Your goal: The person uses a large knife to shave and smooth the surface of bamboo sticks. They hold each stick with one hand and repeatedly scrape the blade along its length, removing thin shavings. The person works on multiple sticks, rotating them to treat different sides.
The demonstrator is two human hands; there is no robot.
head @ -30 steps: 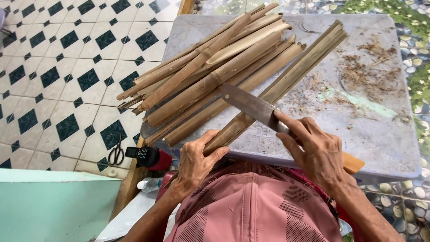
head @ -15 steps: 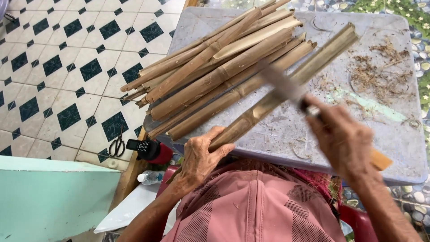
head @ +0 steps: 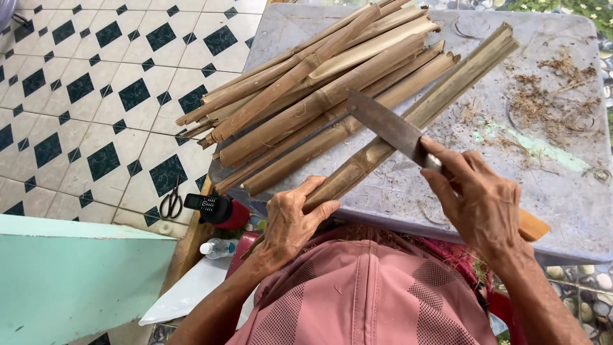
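One knife (head: 391,128), two hands, one stalk (head: 421,115)

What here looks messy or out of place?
Dry fibre scraps lie scattered over the grey table at its far right. Scissors and a small phone lie down on the tiled floor beside it.

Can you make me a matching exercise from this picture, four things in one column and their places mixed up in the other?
Things:
1. knife
2. scissors
3. left hand
4. dry shavings

Places:
A. on the tiled floor
B. scattered on the grey table
C. gripped in the right hand
D. on the near end of a bamboo stalk

Pairs: 1-C, 2-A, 3-D, 4-B
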